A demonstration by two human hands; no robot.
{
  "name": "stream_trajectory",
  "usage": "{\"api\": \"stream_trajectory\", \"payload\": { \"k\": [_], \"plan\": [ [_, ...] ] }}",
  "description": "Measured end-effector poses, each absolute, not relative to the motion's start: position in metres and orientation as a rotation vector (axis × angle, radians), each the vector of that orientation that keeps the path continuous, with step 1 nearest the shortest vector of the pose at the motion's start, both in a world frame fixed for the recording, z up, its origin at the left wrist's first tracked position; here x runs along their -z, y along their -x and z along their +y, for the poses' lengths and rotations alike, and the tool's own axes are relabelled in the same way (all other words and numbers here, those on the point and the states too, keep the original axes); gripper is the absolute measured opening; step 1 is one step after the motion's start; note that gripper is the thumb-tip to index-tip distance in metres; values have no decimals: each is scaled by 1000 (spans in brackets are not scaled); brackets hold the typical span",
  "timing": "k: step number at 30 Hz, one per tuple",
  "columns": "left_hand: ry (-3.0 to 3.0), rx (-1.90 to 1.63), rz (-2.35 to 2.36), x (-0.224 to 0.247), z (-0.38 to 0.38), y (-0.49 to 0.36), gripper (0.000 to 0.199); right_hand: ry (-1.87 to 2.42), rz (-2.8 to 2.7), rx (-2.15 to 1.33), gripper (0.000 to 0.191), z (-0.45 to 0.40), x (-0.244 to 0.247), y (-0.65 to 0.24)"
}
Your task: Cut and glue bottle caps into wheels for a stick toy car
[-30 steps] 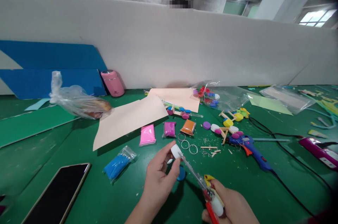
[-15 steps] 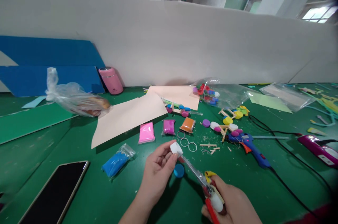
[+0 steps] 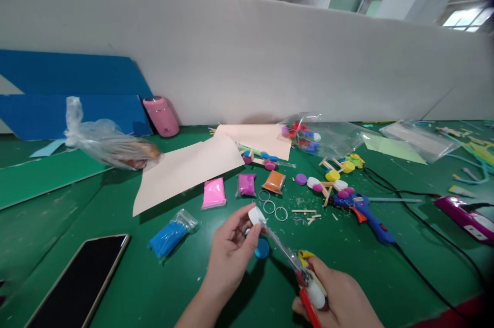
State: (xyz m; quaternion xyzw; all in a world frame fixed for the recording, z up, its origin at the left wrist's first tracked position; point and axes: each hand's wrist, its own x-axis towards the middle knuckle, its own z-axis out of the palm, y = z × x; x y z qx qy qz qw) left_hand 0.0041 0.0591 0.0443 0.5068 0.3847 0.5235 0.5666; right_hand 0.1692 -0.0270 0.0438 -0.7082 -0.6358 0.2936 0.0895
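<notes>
My left hand (image 3: 232,248) pinches a white plastic cap (image 3: 255,215) between thumb and fingers. My right hand (image 3: 337,292) is closed around a red-handled tool (image 3: 309,307) that looks like scissors, its long narrow end reaching the cap's edge. A white oval piece (image 3: 317,295) and a yellow piece (image 3: 305,256) show at the same grip, partly hidden by the fingers. On the table just below the left thumb lies a blue cap (image 3: 261,249). Another small white piece shows behind the left thumb, mostly covered.
Beyond the hands lie pink (image 3: 213,193), magenta (image 3: 246,185) and orange (image 3: 274,182) clay packets, metal rings (image 3: 269,207) and stick scraps. A corded blue glue gun (image 3: 372,222) is at right; a phone (image 3: 79,279) and blue clay packet (image 3: 169,239) are at left.
The hands and what they hold keep nearly the same pose. A little more of the small white piece behind my left thumb shows; the view has shifted slightly.
</notes>
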Motion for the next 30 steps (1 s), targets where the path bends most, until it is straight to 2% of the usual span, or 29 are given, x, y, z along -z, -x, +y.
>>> {"api": "stream_trajectory", "payload": {
  "k": [11,19,30],
  "plan": [
    [-1303,-1239,890,-40,56,-3,32,2094,-2000,-684,19,-32,-40,-173],
    [-1428,-1259,903,-36,57,-2,37,2119,-1977,-807,20,-30,-43,-171],
    [-1242,-1247,927,-38,56,-4,33,2097,-1913,-851,15,-31,-38,-170]
  ]
}}
